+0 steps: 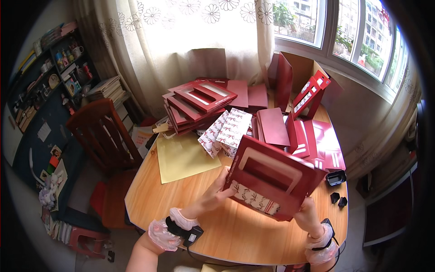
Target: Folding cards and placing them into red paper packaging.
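Both hands hold up a dark red cardboard box (272,176) with a rectangular window and a floral-patterned strip, tilted over the wooden table (204,234). My left hand (219,190) grips its left edge, thumb on the front. At its lower right edge is my right hand (306,210), its fingers partly hidden behind the box. Just beyond stand white boxes with a red bow pattern (235,127). A stack of red windowed boxes (200,98) lies farther back, left of some folded red card pieces (273,125).
A yellow sheet (185,156) lies on the table's left part. An open cardboard carton (302,69) stands at the back right. Glossy red sheets (328,146), a small black tray (336,177) and black pieces (342,202) lie along the right edge. A wooden chair (105,136) stands at left.
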Available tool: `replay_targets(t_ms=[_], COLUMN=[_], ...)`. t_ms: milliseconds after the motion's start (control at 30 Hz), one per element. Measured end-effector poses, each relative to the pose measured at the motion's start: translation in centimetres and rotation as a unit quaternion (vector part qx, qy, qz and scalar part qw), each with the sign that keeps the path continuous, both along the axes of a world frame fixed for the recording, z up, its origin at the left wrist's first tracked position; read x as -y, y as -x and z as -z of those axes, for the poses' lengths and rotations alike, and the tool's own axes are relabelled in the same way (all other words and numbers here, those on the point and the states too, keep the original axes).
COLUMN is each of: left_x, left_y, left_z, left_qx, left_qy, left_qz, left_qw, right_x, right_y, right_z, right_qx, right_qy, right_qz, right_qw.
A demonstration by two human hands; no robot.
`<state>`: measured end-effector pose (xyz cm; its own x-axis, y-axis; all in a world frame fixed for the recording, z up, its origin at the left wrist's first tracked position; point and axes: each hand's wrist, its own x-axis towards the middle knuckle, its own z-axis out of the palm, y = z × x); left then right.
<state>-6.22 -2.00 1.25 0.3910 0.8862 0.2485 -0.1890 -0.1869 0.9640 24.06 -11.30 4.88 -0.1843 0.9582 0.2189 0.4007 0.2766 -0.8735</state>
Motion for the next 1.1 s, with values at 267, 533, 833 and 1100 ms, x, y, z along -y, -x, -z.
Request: replay_targets(t_ms=[267, 533, 833, 1100], left_x=[-0.7, -2.1, -2.6, 1.5], left_y=[0.6, 0.9, 0.8, 0.0], left_z=[0.0, 3.3, 2.5, -4.5], left_qx=[-0.043, -0.026, 0.081, 0.121], left_qy=[0.080, 0.037, -0.073, 0.033], left_qz=[0.111, 0.120, 0.094, 0.155], left_qw=[0.990, 0.992, 0.990, 0.980], right_x=[-0.2, 2.6, 4.2, 4.6], right_y=[-0.2, 2.7, 5.9, 6.2], right_z=[-1.0, -4.5, -6.6, -5.5], right_qx=[-0.101, 0.156, 0.248, 0.387], right_qy=[0.078, -0.234, -0.332, -0.483], right_qz=[0.043, 0.137, -0.016, -0.023], right_qw=[0.991, 0.950, 0.910, 0.785])
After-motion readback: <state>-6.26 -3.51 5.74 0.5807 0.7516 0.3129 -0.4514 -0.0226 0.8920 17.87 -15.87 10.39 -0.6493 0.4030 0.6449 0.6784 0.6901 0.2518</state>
